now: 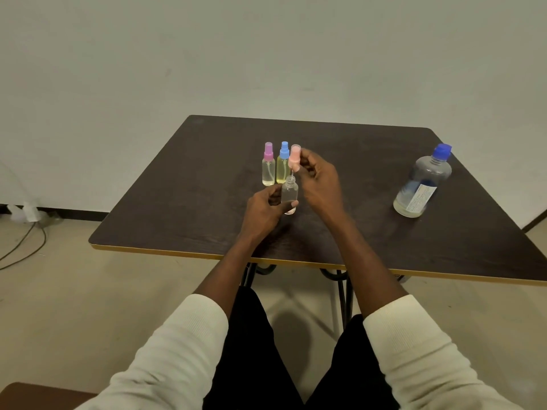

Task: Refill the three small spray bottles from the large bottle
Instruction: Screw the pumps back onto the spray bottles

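Note:
My left hand [265, 210] grips a small clear spray bottle [289, 193] with its threaded neck bare. Just above that neck, my right hand [318, 180] pinches the pink spray cap [294, 157], its thin tube hanging down. Behind them stand two capped small bottles holding yellowish liquid: one with a purple cap [268, 170] and one with a blue cap [283, 167]. The large clear bottle [423, 184] with a blue cap and a white label stands at the table's right, liquid low in it.
The dark wooden table [207, 187] has a yellow front edge and metal legs below. Cables and a white plug [29, 214] lie on the floor at the left wall. A brown seat corner [35, 395] shows at the bottom left.

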A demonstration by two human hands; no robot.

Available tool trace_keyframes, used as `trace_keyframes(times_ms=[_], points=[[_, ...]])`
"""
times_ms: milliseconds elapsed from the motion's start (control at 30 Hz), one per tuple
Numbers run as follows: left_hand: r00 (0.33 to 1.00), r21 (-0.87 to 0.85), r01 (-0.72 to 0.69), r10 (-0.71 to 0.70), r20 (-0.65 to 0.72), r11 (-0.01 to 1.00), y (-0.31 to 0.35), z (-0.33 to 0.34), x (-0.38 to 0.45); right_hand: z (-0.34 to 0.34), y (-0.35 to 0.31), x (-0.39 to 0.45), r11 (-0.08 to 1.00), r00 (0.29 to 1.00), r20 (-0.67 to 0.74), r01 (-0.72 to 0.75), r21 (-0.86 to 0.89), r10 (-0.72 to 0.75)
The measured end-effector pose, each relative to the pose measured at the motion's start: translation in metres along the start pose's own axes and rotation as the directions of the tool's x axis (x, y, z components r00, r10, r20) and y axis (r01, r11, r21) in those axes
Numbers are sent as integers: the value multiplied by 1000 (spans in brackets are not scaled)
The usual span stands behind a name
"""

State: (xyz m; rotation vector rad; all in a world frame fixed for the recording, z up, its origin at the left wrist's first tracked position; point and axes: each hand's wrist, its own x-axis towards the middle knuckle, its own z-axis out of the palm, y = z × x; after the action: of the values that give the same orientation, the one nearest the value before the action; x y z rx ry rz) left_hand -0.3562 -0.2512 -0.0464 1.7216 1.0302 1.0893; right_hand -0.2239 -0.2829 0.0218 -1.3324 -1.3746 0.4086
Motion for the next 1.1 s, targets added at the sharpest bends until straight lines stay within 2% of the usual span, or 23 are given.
trace_keyframes(times_ms=[300, 467, 800, 1100], points=[[1000, -20, -26, 27, 17, 999, 0, 0, 0, 2, 14, -6, 994, 989, 105, -99, -43, 103], [999, -18, -33, 33, 18, 999, -2, 0, 0, -1, 16, -5, 995, 981, 170, -86, -53, 94], [999, 18, -31, 30, 13, 999, -3, 0, 1, 3, 26, -9, 995, 992, 78, -96, -38, 99], [1000, -4, -23, 23, 18, 1000, -2, 0, 1, 3, 19, -2, 995, 990, 119, -85, 45, 79]])
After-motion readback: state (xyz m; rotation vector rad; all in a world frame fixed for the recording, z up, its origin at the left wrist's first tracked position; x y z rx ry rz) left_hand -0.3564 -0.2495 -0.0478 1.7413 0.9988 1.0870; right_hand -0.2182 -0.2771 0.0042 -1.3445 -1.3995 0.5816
